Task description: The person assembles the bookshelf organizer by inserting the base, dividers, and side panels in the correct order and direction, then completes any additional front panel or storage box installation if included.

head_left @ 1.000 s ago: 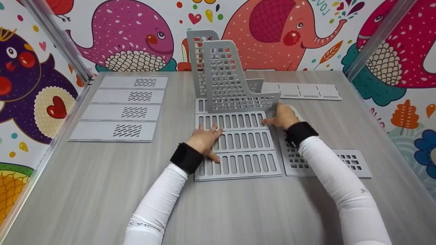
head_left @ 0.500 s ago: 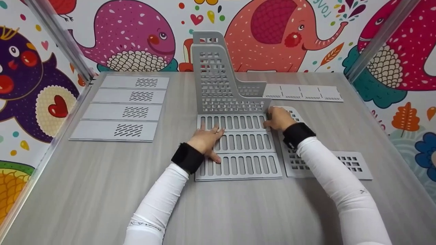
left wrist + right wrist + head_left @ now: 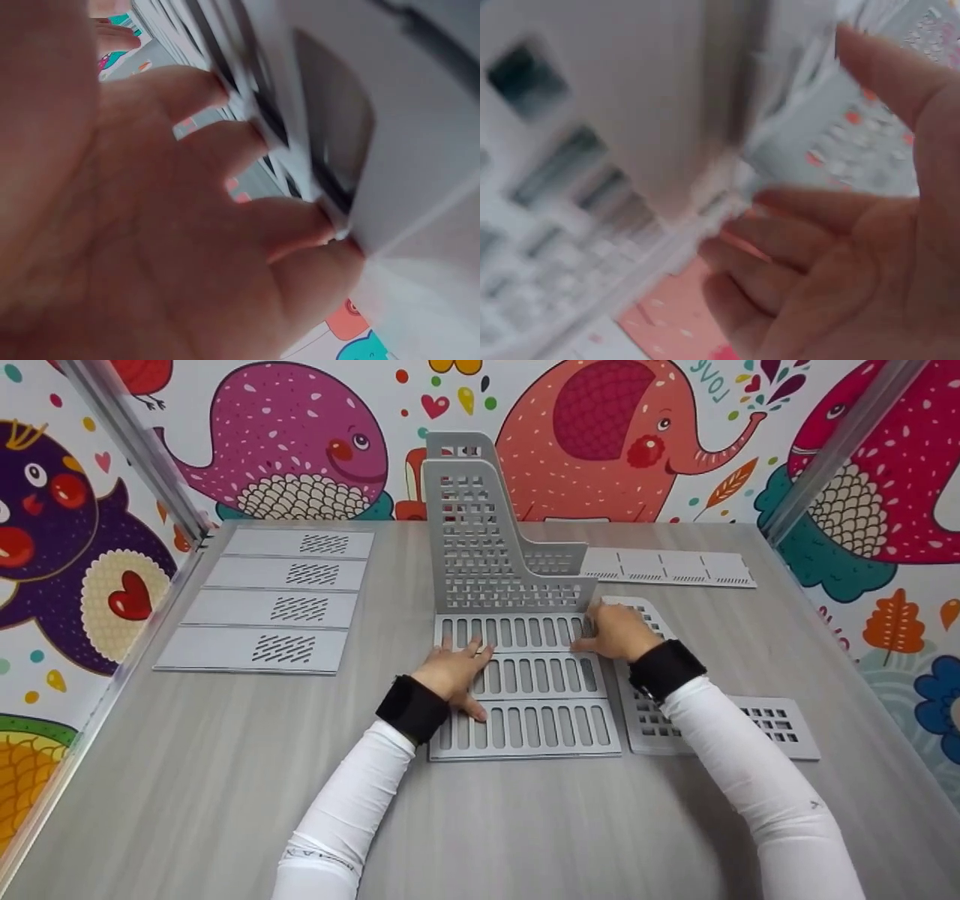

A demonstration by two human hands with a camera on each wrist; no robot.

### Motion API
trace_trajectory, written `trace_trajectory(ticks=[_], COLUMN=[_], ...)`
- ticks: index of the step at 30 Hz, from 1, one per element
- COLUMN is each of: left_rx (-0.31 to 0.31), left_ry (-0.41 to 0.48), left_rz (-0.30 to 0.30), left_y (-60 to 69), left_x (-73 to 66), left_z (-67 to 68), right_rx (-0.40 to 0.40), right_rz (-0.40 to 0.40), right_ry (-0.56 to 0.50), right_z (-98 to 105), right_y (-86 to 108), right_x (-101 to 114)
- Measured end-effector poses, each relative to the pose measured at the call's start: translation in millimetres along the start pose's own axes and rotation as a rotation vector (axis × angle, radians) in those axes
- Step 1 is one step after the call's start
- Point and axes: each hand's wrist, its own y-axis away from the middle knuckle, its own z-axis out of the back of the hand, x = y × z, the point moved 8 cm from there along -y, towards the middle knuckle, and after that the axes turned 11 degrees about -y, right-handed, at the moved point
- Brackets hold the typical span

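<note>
Several grey slotted panels (image 3: 551, 698) lie in a row at the table's middle. My left hand (image 3: 448, 675) rests on their left side with its fingers spread; the left wrist view shows fingertips (image 3: 326, 259) against the slots. An L-shaped grey perforated side panel (image 3: 480, 566) stands upright on the far end of the row. Behind it a matching panel (image 3: 574, 556) is partly hidden. My right hand (image 3: 622, 630) is at the row's right edge, near the front upright's low corner, thumb over a slotted panel. In the blurred right wrist view its fingers (image 3: 780, 247) are loosely extended and grip nothing.
Flat perforated L-shaped panels (image 3: 806, 735) lie right of the row, partly under my right arm. A stack of grey panels with diagonal slits (image 3: 217, 610) lies left. Narrow strips (image 3: 682, 564) lie at the back right. Printed walls and metal posts (image 3: 832, 454) border the table.
The front upright panel has shifted left into line with the row's left edge. My right hand has let go of its corner and drawn back slightly. My left hand has stayed put.
</note>
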Motion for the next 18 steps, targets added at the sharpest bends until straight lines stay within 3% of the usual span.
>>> trace_trajectory(ticks=[5,7,18], left_rx=[0.019,0.012,-0.023], left_ry=[0.020,0.025,0.040], left_rz=[0.001,0.003,0.037], left_y=[-0.2,-0.5,0.0], left_x=[1.6,3.2,9.7], left_z=[-0.7,0.0,2.2], right_rx=[0.203,0.249,0.245], right_rz=[0.105,0.112,0.070], right_ry=[0.041,0.077,0.118], right_z=[-14.6,-20.0,-28.2], right_y=[11.7,13.1,5.9], right_x=[18.8,22.0,14.2])
